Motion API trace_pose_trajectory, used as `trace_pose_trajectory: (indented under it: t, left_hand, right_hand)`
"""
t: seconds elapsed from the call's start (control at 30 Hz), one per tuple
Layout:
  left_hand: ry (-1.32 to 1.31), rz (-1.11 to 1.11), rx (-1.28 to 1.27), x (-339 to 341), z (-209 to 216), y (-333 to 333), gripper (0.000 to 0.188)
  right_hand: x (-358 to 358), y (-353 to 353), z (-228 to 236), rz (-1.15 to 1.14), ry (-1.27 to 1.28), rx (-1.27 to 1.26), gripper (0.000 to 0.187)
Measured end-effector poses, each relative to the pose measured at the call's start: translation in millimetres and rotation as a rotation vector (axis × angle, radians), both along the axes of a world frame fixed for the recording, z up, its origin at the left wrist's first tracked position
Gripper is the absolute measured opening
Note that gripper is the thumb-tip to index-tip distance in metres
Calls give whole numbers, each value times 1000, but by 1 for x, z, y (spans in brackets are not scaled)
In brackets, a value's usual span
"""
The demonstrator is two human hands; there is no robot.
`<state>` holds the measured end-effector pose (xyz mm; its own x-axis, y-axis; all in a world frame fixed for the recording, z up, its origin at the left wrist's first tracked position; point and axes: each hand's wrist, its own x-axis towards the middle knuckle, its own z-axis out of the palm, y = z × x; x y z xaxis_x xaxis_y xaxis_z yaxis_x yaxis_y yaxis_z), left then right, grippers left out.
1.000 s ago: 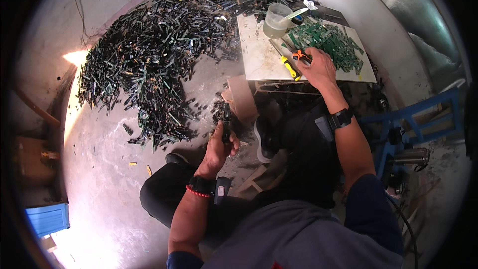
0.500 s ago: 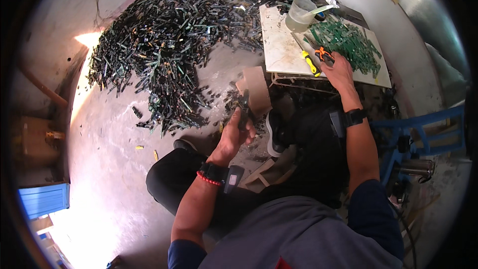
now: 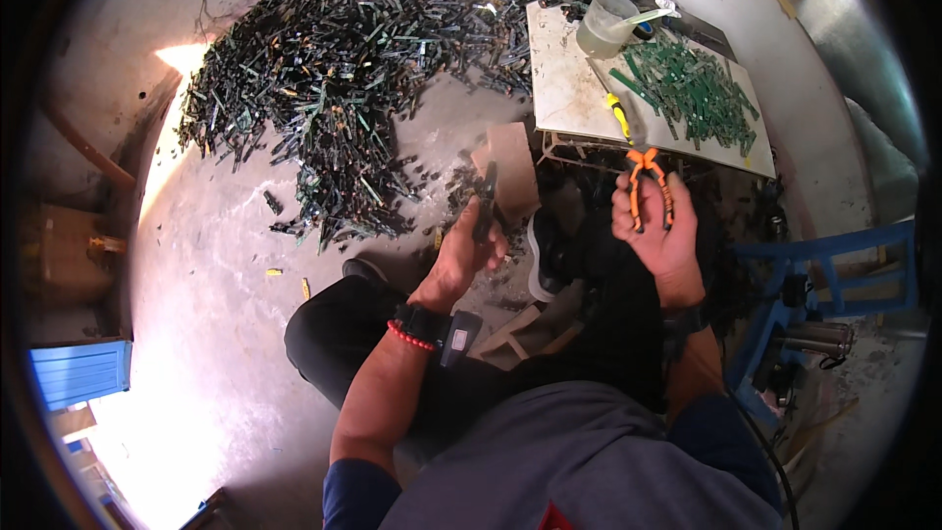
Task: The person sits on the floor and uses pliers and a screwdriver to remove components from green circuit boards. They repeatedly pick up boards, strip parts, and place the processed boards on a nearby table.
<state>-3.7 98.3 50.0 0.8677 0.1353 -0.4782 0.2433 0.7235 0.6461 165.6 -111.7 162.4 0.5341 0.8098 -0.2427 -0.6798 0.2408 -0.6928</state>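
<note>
In my right hand rests a pair of pliers with orange and black handles, its jaws pointing away toward the board. My left hand is closed on a dark narrow strip, held upright in front of a cardboard piece. Green strips lie heaped on a white board beyond my right hand. A yellow and black screwdriver lies on the board beside them, just past the pliers.
A large pile of dark strips spreads over the floor at the far left. On the board stands a cloudy plastic cup with a white-handled tool in it. A blue plastic chair is at the right, a blue box at the left.
My right hand has lifted the pliers off the board and drawn them back toward me. My left hand stays in nearly the same place with the dark strip.
</note>
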Motion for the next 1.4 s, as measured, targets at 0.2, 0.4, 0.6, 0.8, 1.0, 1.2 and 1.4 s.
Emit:
trace_pose_trajectory:
  t: [0.2,0.4,0.6,0.8,1.0,1.2,1.4]
  left_hand:
    - [51,50,13,1,12,-1,53]
    - [45,51,20,2,13,-3,53]
    - [90,44,60,2,18,-4,50]
    - [59,45,124,-1,21,-5,49]
    - [119,6,242,-1,25,-6,52]
    - [153,15,441,1,20,-8,59]
    - [35,37,955,3,-8,-1,60]
  right_hand:
    - [-38,12,-1,407,-165,-135,29]
    - [-45,15,-10,627,-1236,-758,34]
    - [-55,22,-9,627,-1635,-971,45]
    - [-63,32,-10,562,-1775,-1036,52]
    - [-64,37,-25,510,-1932,-1062,51]
    - [-66,40,-34,392,-2082,-1040,46]
    - [-71,57,-40,449,-2137,-1161,44]
